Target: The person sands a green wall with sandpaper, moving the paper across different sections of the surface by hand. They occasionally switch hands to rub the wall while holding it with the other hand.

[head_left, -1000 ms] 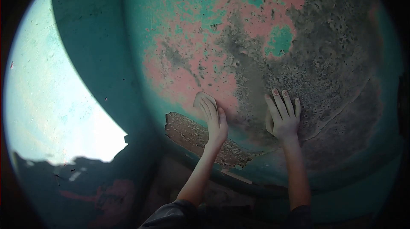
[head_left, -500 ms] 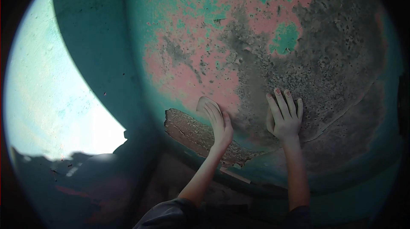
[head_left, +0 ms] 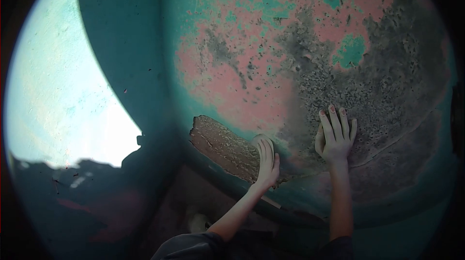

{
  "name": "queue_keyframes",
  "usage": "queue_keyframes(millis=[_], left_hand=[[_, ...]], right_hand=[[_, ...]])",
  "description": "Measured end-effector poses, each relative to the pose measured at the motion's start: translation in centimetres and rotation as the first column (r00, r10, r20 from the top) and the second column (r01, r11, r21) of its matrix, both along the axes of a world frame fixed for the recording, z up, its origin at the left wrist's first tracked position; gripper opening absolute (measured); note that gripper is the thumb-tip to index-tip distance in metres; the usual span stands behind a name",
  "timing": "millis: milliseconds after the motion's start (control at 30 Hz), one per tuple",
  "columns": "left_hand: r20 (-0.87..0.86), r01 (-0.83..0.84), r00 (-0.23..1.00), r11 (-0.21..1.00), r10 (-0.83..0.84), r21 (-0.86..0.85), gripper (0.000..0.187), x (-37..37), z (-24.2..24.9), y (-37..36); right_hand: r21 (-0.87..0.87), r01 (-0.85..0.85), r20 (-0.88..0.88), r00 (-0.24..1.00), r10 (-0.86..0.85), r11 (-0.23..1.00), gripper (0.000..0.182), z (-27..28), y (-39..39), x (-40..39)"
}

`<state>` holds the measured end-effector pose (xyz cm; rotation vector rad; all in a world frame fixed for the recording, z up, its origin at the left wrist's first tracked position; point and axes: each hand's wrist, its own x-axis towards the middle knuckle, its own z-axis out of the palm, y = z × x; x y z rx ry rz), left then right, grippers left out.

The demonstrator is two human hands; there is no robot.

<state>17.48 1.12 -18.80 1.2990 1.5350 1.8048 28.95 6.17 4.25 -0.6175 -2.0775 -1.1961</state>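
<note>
A large curved panel [head_left: 252, 110] faces me, its turquoise paint worn through to pink and dark grey, pitted patches. Low on it, my left hand [head_left: 267, 163] presses a thin, pale, rounded piece of sandpaper [head_left: 256, 139] against the surface, fingers together over it. Only the sandpaper's upper edge shows. Just left of that hand is a rough brown patch [head_left: 220, 143] with a ragged edge. My right hand [head_left: 336, 139] lies flat on the grey area [head_left: 368, 100], its fingers slightly spread and nothing in it.
On the left, a turquoise wall [head_left: 123, 32] meets the panel, with a brightly sunlit area [head_left: 58, 80] beside it. The panel's lower rim [head_left: 310, 217] curves beneath my forearms. Below is deep shadow.
My left hand has moved down and right with the sandpaper, closer to the right hand. My right hand remains flat on the panel. The view has shifted slightly.
</note>
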Motion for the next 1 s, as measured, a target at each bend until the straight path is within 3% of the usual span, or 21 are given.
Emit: queue_keyframes(millis=[67, 167, 267, 333, 400, 500, 567, 667, 733, 800, 833, 1000], left_hand=[[0.031, -0.006, 0.999, 0.999, 0.005, 0.035, 0.070, -1.4, 0.3, 0.2], [0.216, -0.166, 0.962, 0.986, 0.166, -0.020, 0.069, -9.5, 3.6, 2.1], [0.202, -0.204, 0.958, 0.979, 0.202, -0.008, 0.069, -7.4, 3.6, 2.6], [0.098, -0.080, 0.992, 0.996, 0.083, -0.039, 0.071, -1.3, 2.0, 1.1], [-0.021, 0.049, 0.999, 0.998, -0.048, 0.036, 0.071, 3.7, 0.9, -0.6], [0.028, 0.089, 0.996, 0.996, -0.089, 0.012, 0.070, 2.4, 1.2, -0.8], [0.130, -0.050, 0.990, 0.999, 0.047, 0.020, 0.068, -3.0, 3.0, 0.6], [0.206, -0.143, 0.970, 0.989, 0.132, 0.036, 0.067, -5.6, 5.2, 1.7], [0.169, -0.126, 0.977, 0.992, 0.126, -0.011, 0.067, -0.6, 3.7, 0.8], [-0.104, 0.059, 0.993, 0.998, -0.057, 0.014, 0.068, 4.0, 2.3, -0.8], [-0.104, 0.058, 0.993, 0.998, -0.057, 0.014, 0.068, 3.4, 2.0, -0.7], [0.126, -0.077, 0.989, 0.997, 0.073, 0.025, 0.068, -4.2, 4.2, 1.2]], right_hand=[[0.008, -0.004, 0.010, 1.000, 0.004, 1.000, 0.042, -0.1, 0.1, 0.0], [0.008, 0.014, 0.005, 1.000, -0.014, 1.000, 0.042, -0.1, 0.2, 0.0], [0.021, 0.005, -0.005, 1.000, -0.005, 1.000, 0.042, 0.1, 0.3, -0.3], [0.013, -0.009, -0.009, 1.000, 0.009, 1.000, 0.042, 0.0, 0.2, -0.2], [-0.019, -0.005, 0.014, 1.000, 0.005, 1.000, 0.042, 0.2, -0.2, 0.4], [-0.048, 0.017, 0.008, 1.000, -0.016, 0.999, 0.041, 0.2, -0.6, 2.3], [-0.049, 0.033, -0.009, 0.999, -0.033, 0.998, 0.041, -0.1, -0.2, 3.9], [0.028, 0.051, -0.028, 0.998, -0.051, 0.998, 0.041, -1.0, 0.1, 5.1], [0.088, 0.040, -0.045, 0.998, -0.036, 0.995, 0.040, -1.1, 0.3, 4.4], [0.056, 0.036, -0.040, 0.999, -0.033, 0.998, 0.040, -1.3, 0.2, 4.8], [0.033, 0.033, -0.039, 0.999, -0.032, 0.999, 0.040, -1.3, 0.2, 5.0], [0.052, 0.014, -0.057, 0.998, -0.011, 0.999, 0.039, -1.1, 0.1, 4.9]])
